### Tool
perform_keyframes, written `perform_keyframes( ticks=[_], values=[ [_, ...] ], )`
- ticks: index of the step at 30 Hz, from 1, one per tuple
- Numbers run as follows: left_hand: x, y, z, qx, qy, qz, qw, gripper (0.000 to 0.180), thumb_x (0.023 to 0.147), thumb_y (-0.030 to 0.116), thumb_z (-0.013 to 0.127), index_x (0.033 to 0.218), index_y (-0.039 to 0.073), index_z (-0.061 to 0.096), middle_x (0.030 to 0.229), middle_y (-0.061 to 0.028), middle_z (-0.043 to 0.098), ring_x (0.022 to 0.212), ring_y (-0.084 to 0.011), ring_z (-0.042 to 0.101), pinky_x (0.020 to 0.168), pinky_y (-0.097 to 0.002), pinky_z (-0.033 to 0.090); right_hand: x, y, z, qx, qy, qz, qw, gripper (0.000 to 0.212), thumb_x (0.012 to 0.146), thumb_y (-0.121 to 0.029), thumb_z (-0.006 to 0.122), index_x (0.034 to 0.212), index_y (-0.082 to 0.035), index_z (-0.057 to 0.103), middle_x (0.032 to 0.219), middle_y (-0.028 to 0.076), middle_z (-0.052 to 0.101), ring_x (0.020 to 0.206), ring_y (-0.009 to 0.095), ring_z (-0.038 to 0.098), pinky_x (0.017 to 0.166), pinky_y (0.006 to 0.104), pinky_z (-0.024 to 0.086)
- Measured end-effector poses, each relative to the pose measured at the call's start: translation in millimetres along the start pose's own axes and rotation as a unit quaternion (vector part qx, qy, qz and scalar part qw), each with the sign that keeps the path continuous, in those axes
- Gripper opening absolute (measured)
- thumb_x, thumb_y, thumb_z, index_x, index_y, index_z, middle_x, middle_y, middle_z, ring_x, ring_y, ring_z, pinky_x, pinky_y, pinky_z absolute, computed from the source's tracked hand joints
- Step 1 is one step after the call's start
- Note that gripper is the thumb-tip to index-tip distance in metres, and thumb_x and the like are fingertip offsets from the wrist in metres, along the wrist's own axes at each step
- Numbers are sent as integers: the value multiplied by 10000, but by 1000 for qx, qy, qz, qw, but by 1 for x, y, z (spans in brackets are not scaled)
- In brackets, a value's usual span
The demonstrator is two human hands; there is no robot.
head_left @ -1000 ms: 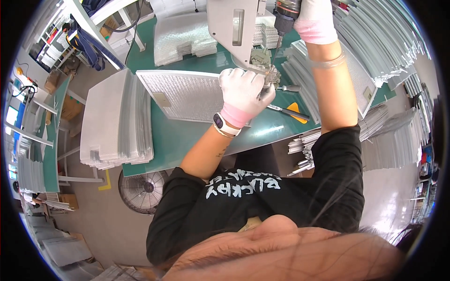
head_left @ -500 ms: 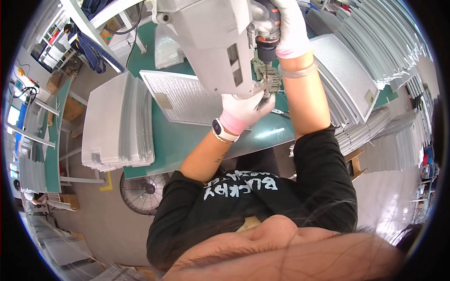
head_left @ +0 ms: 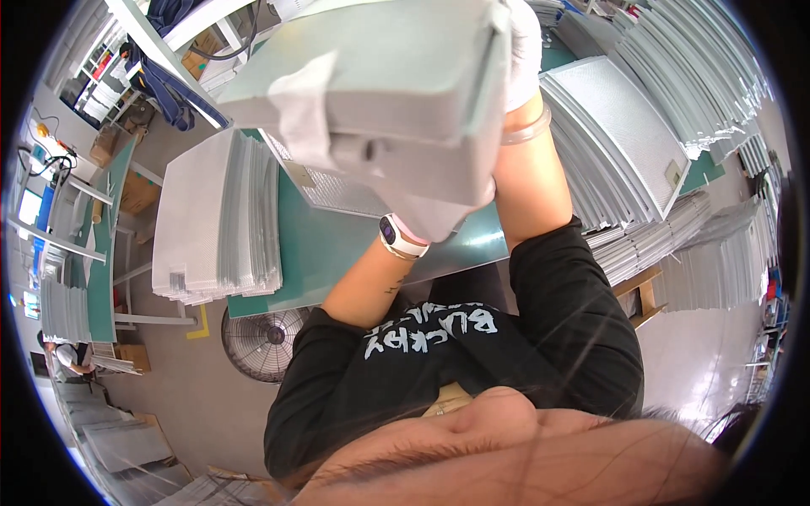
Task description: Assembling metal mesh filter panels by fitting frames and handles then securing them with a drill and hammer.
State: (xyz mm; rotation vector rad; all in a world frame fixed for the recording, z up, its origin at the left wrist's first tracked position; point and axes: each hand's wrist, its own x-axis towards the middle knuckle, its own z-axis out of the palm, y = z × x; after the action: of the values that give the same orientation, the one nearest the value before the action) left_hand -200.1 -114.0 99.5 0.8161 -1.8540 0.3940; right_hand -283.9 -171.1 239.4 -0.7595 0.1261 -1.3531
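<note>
Panel silvery, mesh-faced; partly hidden behind pale grey casing

Black T-shirt at 5 o'clock, white lettering, white dark-faced watch plus pink cuff left, translucent bangle and white glove toward 1 o'clock.

Bright glare on floor, fisheye-bowed edges
</note>
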Motion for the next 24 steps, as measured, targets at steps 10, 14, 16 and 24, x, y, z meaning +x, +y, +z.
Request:
perform_keyframes(
  ticks=[10, 14, 16, 24],
  values=[
    [-16, 23, -35, 33, 51, -30, 998, 241, 654, 227, 805, 838, 129, 684, 713, 5, 568, 674, -212, 561, 698, -378, 422, 11, -43, 0, -5, -76, -97, 992, 165, 963, -266, 613, 1033, -120, 647, 839, 44, 686, 624, 138, 629, 513, 246, 522],
    [-66, 45, -94, -13, -40, -29, 999, 238, 623, 243, 791, 689, 160, 578, 770, -33, 524, 691, -260, 522, 676, -431, 367, 1, -57, 23, -7, -117, -109, 987, 145, 968, -302, 615, 985, -158, 620, 770, 27, 647, 569, 118, 586, 482, 229, 495],
    [-117, 36, -122, -55, -179, -3, 982, 253, 624, 252, 785, 682, 151, 562, 751, -41, 521, 677, -248, 530, 677, -417, 375, -13, -66, 26, -50, -146, -74, 985, 154, 972, -314, 609, 969, -162, 584, 760, 31, 609, 547, 111, 534, 468, 224, 452],
    [-341, 15, -120, 32, -549, 7, 835, 251, 726, 254, 703, 905, 88, 645, 911, -69, 637, 856, -263, 645, 784, -459, 514, -18, -40, 23, -17, -162, -19, 986, 160, 990, -340, 570, 1061, -197, 563, 759, 34, 557, 549, 113, 488, 483, 240, 429]
  ],
)
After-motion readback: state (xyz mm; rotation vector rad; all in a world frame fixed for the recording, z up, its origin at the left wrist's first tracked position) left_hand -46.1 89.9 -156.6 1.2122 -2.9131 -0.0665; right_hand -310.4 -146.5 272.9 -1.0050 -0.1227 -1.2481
